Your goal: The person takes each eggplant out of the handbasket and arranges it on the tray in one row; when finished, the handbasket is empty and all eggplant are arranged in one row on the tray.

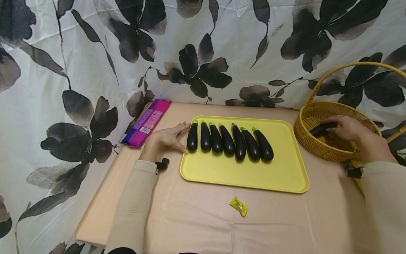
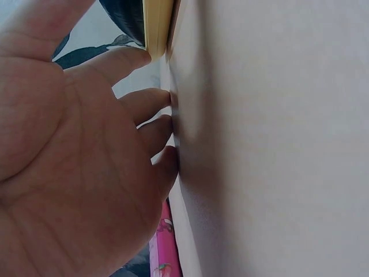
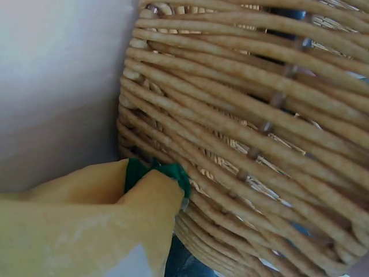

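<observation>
Several dark, glossy eggplants (image 1: 227, 140) with green stem ends lie side by side on a yellow tray (image 1: 244, 176). My left hand (image 1: 169, 138) touches the tray's left edge beside the leftmost eggplant, its fingers spread. In the left wrist view the left palm (image 2: 81, 150) faces the camera and its fingertips meet the tray rim and the tabletop. On the right, my right hand (image 1: 347, 128) reaches into a wicker basket (image 1: 326, 151) and grips another dark eggplant (image 1: 321, 129) there. The basket's woven side (image 3: 248, 115) hides the right hand in the right wrist view.
A small yellow wrapped candy (image 1: 239, 206) lies in front of the tray. At the back left is a pink and purple packet (image 1: 147, 123). The basket's tall handle (image 1: 345, 65) arches above it. A yellow packet with green (image 3: 92, 213) leans by the basket.
</observation>
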`<state>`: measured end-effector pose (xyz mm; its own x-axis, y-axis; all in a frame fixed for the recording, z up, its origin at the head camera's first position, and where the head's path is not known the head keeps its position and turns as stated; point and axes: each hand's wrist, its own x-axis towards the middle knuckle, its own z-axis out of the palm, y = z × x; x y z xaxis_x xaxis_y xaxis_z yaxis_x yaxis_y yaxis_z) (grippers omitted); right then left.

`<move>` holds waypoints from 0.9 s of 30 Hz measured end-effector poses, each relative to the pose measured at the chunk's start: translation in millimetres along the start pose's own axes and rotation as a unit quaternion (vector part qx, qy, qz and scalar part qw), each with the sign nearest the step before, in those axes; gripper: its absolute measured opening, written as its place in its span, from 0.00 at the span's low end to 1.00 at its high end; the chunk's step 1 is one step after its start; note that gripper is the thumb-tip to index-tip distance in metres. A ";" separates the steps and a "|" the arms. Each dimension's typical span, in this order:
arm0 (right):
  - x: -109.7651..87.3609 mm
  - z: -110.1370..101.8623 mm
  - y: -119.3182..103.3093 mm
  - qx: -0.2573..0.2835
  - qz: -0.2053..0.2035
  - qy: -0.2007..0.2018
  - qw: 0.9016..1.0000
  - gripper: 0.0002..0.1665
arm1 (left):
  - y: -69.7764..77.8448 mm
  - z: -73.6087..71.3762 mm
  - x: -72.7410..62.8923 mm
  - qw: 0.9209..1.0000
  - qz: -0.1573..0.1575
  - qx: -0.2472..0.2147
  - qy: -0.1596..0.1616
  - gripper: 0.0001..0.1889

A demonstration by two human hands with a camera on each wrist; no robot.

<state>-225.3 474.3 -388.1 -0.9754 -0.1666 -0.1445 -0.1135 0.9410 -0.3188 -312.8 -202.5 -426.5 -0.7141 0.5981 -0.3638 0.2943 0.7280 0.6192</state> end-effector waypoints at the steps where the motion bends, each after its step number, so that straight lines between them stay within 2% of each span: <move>1: -0.6 -0.3 -0.5 0.008 0.005 -0.007 1.000 0.25 | 0.1 0.1 0.1 1.000 0.000 -0.001 0.000 0.71; 4: -0.8 -0.6 -0.9 0.012 0.014 -0.012 1.000 0.25 | 0.4 0.4 0.4 1.000 0.000 -0.003 0.000 0.71; 8: -0.2 -0.7 -0.2 -0.009 0.012 -0.005 1.000 0.24 | 0.0 0.7 0.7 1.000 0.003 -0.004 -0.001 0.71; 16: -1.8 -2.8 5.7 -0.024 0.049 -0.006 0.998 0.30 | -1.5 0.3 2.2 1.000 0.003 -0.002 -0.003 0.71; 24: -5.7 -2.2 10.7 -0.024 0.087 -0.029 0.996 0.48 | -4.3 0.0 4.8 1.000 0.003 -0.008 -0.003 0.71; 27: -7.4 0.1 10.9 -0.019 0.098 -0.029 0.995 0.49 | -4.0 0.2 3.9 1.000 0.004 -0.008 -0.003 0.71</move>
<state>-219.3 485.8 -390.6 -0.9670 0.0057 -0.2546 0.0697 0.9674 -0.2433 -316.6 -203.0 -430.5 -0.7084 0.6058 -0.3621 0.2901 0.7176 0.6331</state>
